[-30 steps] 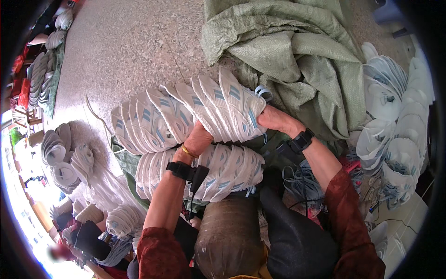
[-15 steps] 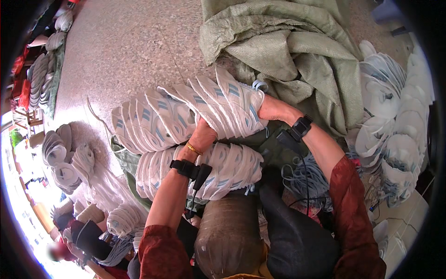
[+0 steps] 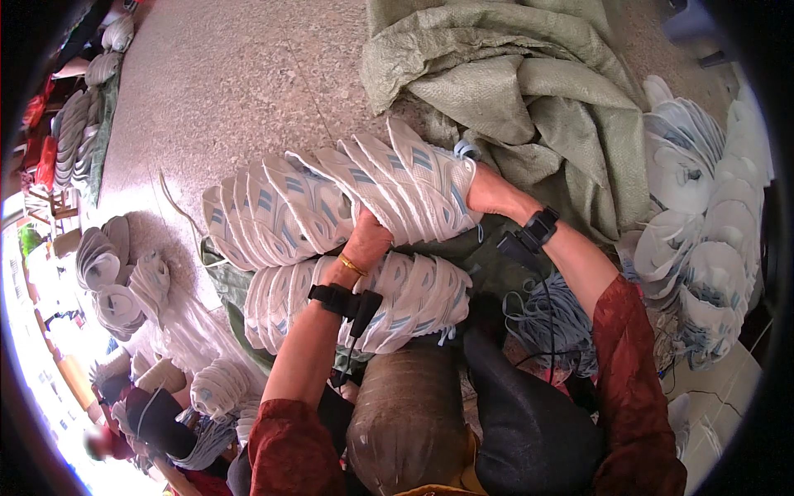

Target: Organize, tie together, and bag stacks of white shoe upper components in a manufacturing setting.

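Note:
My left hand (image 3: 368,240) and my right hand (image 3: 495,191) are closed on a nested stack of white shoe uppers (image 3: 402,178) with blue stripes. The left fingers go in under its near left edge and are mostly hidden. At the right end, the right fingers are tucked inside the last upper, also out of sight. This stack lies against more nested shoe uppers (image 3: 273,213) on its left, in one row. A second row of the same uppers (image 3: 422,293) lies nearer to me, beneath my left wrist. Both rows rest on dark green sheeting (image 3: 227,289).
A crumpled pale green woven sack (image 3: 571,124) lies beyond my right hand. Piles of white pieces (image 3: 715,240) stand at the far right. A bundle of blue laces (image 3: 554,326) sits below my right forearm. More uppers (image 3: 219,388) and another person's arm (image 3: 174,475) are at lower left.

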A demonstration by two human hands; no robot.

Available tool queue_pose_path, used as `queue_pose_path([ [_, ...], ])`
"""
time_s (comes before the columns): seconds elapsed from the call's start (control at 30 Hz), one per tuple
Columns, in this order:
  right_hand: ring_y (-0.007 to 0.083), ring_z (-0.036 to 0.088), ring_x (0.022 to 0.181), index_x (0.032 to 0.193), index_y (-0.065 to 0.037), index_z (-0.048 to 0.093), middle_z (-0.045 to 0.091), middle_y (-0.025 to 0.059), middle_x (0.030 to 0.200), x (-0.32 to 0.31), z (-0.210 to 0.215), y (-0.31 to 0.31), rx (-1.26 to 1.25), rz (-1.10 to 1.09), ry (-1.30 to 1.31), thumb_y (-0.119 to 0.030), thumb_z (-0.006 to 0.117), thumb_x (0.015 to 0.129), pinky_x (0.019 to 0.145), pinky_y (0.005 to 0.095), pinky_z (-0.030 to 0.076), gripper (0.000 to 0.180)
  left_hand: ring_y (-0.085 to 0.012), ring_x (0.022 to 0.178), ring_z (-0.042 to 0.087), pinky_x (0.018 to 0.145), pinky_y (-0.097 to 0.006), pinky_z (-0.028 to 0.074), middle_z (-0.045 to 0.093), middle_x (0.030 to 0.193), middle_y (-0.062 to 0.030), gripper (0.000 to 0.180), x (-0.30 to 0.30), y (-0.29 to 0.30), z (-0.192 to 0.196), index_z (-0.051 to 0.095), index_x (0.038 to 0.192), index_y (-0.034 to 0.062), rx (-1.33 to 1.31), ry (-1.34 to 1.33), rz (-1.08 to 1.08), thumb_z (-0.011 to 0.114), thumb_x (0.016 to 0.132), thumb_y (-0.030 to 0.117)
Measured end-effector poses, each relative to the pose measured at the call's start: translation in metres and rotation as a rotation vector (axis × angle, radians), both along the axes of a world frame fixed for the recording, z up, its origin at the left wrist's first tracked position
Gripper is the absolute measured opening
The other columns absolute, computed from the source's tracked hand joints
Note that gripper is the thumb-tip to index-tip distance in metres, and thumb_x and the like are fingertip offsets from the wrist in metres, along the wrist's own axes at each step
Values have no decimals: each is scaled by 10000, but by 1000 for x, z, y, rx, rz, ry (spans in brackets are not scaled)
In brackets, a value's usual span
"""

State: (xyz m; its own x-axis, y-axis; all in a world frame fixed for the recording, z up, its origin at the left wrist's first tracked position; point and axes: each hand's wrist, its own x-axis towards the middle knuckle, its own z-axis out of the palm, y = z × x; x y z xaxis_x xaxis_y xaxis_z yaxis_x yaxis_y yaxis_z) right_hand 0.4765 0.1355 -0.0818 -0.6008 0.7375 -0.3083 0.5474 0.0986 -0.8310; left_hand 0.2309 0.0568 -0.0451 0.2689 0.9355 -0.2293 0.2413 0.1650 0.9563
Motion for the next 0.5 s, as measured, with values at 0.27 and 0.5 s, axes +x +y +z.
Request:
queue_pose_path([
  [0.27,202,613,1127,1277,-20,590,653,140,1255,-8,27,-27,-230,-287,238,-113,697,839,966,316,457,461,-141,1079,593,926,-291,470,657,1172,-67,326,-15,-18,-2,596,1213,-28,-242,57,85,525,895,-43],
  [0.5,208,612,1135,1277,-23,591,647,140,1268,-18,33,-41,-240,-261,218,-104,689,833,969,315,457,462,-172,880,662,772,-301,520,690,954,-84,244,-40,-31,19,564,1128,-9,-203,365,27,498,896,-49],
])
